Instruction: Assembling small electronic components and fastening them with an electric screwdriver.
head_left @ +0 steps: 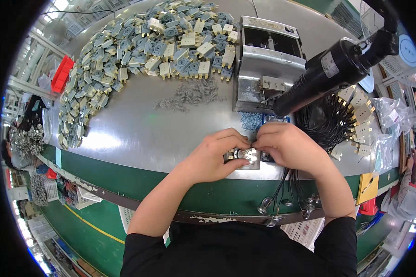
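Note:
Near the table's front edge, my left hand (217, 154) curls its thumb and fingers round a small part with a shiny round metal piece (246, 156). The part rests at a small metal plate (254, 165). Beside it, my right hand (286, 144) is closed with its fingertips pinched at the part's right side; what they hold is hidden. Just beyond the fingers lies a heap of small bluish screws (250, 121). Below my right hand, black cables with round metal ends (266, 204) hang over the table edge.
Grey and cream switch housings (171, 39) form a large pile at the far left. Loose springs (192, 93) lie before it. A metal box-like machine (270, 57) stands behind my hands. A black cylindrical tool (321, 71) slants over the right side, near black cables (326, 120).

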Demonstrator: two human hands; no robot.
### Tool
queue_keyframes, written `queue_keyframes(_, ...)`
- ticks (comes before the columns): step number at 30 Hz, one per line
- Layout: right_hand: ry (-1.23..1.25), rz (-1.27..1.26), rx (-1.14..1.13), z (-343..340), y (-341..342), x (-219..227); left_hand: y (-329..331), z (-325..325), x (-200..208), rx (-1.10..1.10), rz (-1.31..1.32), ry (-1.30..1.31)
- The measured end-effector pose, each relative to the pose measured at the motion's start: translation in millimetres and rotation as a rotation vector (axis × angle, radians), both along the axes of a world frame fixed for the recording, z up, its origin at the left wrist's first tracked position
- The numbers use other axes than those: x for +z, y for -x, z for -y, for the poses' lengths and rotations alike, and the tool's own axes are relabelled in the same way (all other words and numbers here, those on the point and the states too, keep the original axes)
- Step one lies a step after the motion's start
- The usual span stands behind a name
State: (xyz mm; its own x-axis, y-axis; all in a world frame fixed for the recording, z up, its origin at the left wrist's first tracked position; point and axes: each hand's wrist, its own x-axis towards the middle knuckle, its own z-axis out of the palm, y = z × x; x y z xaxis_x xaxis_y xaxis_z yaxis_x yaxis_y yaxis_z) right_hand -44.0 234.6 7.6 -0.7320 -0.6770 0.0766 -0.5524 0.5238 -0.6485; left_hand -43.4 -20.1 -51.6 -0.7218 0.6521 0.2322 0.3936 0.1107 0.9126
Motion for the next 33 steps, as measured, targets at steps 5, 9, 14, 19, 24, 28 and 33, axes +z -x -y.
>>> queue_keyframes(5, -0.041, 0.111, 0.000, 4, -1, 13, -1, 0, 1, 0.010, 0.009, 0.001)
queue_keyframes(9, -0.044, 0.119, -0.067, 9, -11, 18, -3, 0, 2, 0.018, 0.003, 0.006)
queue_keyframes(14, 0.099, 0.094, -0.106, 8, -15, 13, -1, -2, 2, 0.010, -0.006, -0.003)
queue_keyframes(19, 0.134, 0.085, -0.188, 14, -14, 9, -2, 0, 7, 0.022, 0.018, 0.042)
queue_keyframes(24, 0.161, 0.141, -0.126, 9, -7, 9, -4, -1, 1, 0.045, -0.015, -0.006)
queue_keyframes(28, 0.184, 0.157, -0.157, 13, -7, 9, -4, 0, 5, 0.046, -0.004, 0.003)
queue_keyframes(33, 0.132, 0.148, -0.140, 10, -4, 9, -3, 0, 5, 0.028, 0.021, -0.007)
